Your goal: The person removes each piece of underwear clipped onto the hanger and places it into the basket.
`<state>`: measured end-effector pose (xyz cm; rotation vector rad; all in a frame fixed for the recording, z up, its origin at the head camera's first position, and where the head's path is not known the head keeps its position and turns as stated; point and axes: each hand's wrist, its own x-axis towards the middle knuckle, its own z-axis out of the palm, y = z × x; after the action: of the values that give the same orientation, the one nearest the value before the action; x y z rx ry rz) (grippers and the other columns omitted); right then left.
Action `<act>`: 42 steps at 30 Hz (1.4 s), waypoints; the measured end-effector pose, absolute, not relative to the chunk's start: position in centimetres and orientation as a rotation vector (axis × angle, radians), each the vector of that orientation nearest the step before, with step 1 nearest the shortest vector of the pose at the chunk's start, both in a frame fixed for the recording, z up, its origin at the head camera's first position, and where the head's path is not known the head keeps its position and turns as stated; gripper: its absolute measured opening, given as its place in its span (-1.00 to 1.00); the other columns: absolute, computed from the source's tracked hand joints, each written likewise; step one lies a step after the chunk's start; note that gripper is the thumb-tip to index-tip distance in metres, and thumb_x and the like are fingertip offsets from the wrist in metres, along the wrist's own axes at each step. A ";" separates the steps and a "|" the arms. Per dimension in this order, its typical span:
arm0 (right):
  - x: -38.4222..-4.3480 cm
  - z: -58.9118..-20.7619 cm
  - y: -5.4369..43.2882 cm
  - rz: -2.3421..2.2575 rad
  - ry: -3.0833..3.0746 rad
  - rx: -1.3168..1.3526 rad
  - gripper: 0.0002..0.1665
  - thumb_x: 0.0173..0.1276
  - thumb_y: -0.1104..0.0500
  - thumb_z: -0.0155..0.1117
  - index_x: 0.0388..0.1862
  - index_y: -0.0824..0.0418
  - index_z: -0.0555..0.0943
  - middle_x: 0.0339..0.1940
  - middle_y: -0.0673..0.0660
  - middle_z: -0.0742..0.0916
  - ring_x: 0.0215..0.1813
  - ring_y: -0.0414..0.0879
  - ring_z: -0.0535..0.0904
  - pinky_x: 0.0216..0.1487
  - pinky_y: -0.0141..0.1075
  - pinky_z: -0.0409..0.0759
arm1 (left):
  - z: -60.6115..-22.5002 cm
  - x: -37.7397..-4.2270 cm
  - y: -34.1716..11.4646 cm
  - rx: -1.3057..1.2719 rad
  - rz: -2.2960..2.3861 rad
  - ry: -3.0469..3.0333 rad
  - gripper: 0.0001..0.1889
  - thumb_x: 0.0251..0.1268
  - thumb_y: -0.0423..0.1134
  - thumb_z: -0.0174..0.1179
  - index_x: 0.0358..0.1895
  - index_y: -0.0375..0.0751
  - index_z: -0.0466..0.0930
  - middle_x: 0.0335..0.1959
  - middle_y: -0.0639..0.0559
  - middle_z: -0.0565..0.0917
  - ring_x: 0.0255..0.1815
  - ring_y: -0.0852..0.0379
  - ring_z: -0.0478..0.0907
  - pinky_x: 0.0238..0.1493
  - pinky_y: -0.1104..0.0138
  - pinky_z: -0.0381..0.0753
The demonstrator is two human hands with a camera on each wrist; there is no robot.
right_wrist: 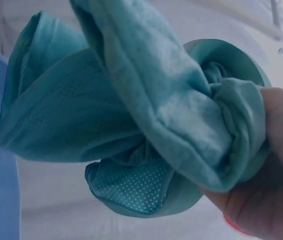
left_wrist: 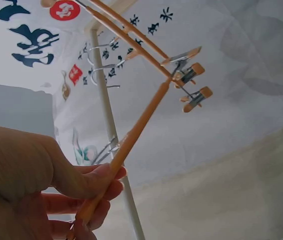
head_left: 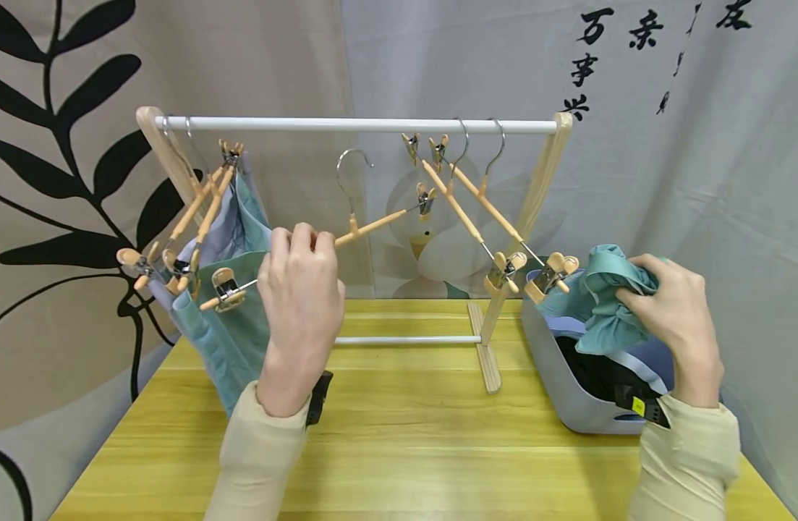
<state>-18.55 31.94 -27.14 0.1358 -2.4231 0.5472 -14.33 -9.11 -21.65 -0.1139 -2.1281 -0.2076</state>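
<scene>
My left hand point(head_left: 301, 304) grips a wooden clip hanger point(head_left: 372, 226) by its bar, in front of the rack. The hanger's metal hook points up, below the white rail and apart from it; a clip shows at each end. In the left wrist view, thumb and fingers wrap the bar. On the right, my right hand point(head_left: 681, 311) holds a bunched teal garment point(head_left: 610, 293) over the grey bin point(head_left: 561, 391). The right wrist view shows its folds and a white-dotted patch of fabric; most of the fingers are hidden behind the cloth.
The rack's white rail point(head_left: 346, 124) spans wooden end frames on a yellow wood table point(head_left: 405, 449). Two bare clip hangers point(head_left: 460, 206) hang at its right. Teal and lavender garments point(head_left: 236, 325) hang from hangers at its left. More clothes point(head_left: 597, 373) lie in the bin.
</scene>
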 end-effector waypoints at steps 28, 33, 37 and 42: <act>-19.4 -31.0 36.0 0.519 -2.774 -0.011 -0.54 0.16 0.19 0.26 0.01 0.40 0.48 -0.20 0.52 0.62 -0.22 0.38 0.46 -0.28 0.12 0.44 | -18.0 -15.4 -8.5 0.078 -0.090 -2.085 -0.83 0.09 -0.58 0.04 -0.32 -0.41 0.63 -0.31 -0.25 0.59 -0.23 -0.21 0.45 -0.40 0.10 0.48; -19.4 -31.6 36.0 0.529 -2.863 -0.033 -0.52 0.19 0.15 0.26 0.03 0.39 0.46 -0.24 0.44 0.60 -0.26 0.27 0.44 -0.37 -0.03 0.44 | -17.4 -16.1 -7.8 0.110 -0.096 -2.111 -0.83 0.10 -0.57 0.05 -0.30 -0.40 0.63 -0.30 -0.24 0.58 -0.20 -0.20 0.45 -0.35 0.09 0.50; -19.4 -32.0 35.9 0.528 -2.910 -0.045 -0.49 0.20 0.13 0.27 0.05 0.40 0.45 -0.23 0.41 0.60 -0.26 0.23 0.43 -0.37 -0.08 0.41 | -16.9 -16.5 -7.3 0.136 -0.098 -2.176 -0.83 0.10 -0.55 0.08 -0.26 -0.39 0.63 -0.26 -0.22 0.58 -0.16 -0.18 0.45 -0.28 0.11 0.53; -19.4 -32.4 35.7 0.525 -2.937 -0.043 -0.45 0.20 0.12 0.26 0.07 0.44 0.43 -0.21 0.44 0.59 -0.27 0.23 0.43 -0.35 -0.08 0.42 | -16.5 -17.1 -6.8 0.173 -0.092 -2.241 -0.80 0.09 -0.51 0.12 -0.20 -0.38 0.63 -0.23 -0.21 0.58 -0.12 -0.16 0.45 -0.24 0.11 0.53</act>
<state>-19.41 35.74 -32.40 -0.0434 -2.9371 0.5249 -17.11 -6.79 -16.49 0.1729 -2.2407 -0.0924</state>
